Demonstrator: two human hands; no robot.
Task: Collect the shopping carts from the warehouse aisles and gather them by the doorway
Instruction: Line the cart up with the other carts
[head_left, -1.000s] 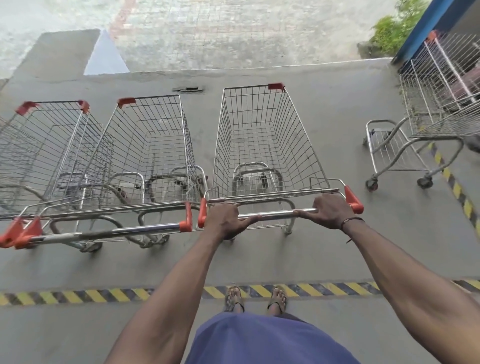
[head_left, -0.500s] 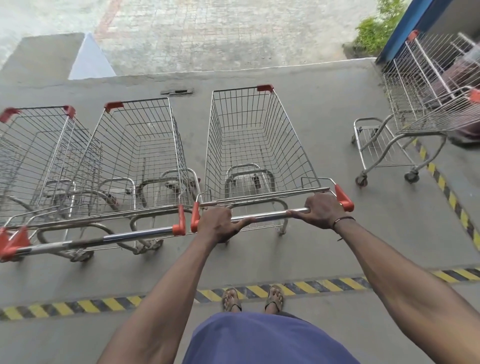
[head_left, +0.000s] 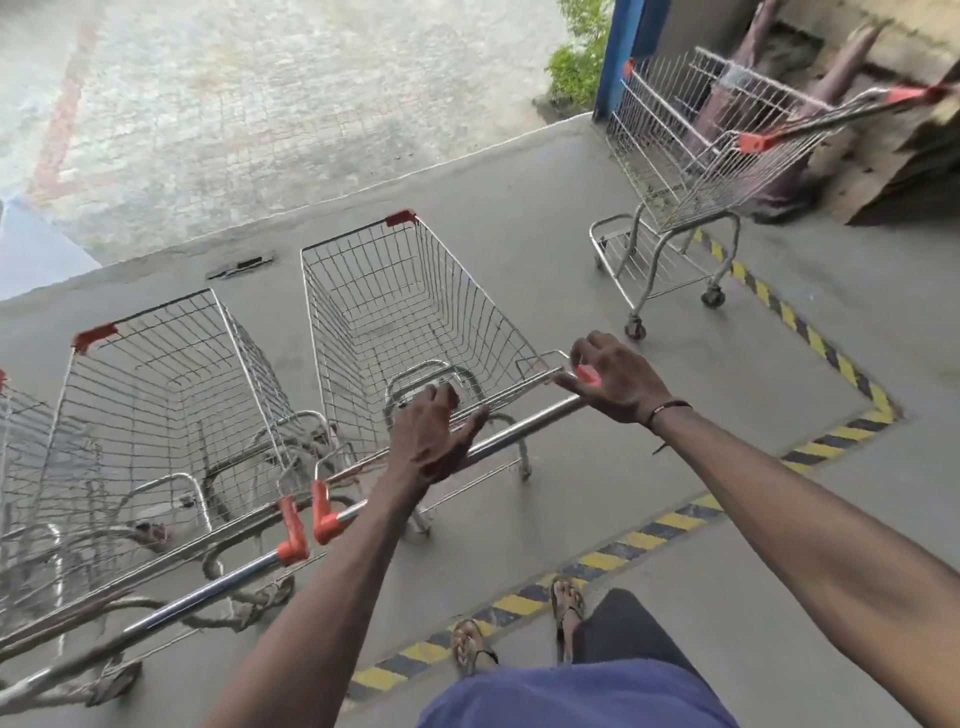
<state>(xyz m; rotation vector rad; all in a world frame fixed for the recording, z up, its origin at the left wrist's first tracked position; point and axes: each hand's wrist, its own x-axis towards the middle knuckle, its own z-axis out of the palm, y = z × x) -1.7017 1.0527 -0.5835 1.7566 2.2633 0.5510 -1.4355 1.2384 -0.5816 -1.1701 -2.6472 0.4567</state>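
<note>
Loosening since earlier: left hand (head_left: 434, 436) and right hand (head_left: 610, 376) spread wide, holding nothing, over cart handle (head_left: 524, 434). Grey concrete floor (head_left: 597, 291), striped hazard tape (head_left: 644, 535), open doorway.

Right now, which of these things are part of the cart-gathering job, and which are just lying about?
Part of the job:
cart at the hands
neighbouring cart
cart by the blue post
left hand
right hand

Just lying about:
green plant
striped floor tape
stacked boards

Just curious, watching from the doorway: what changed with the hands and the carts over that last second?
Both hands let go of the cart's handle: the left hand and right hand now hover over it, fingers spread. The view swung right. The pushed cart and its neighbour stayed in line.
</note>
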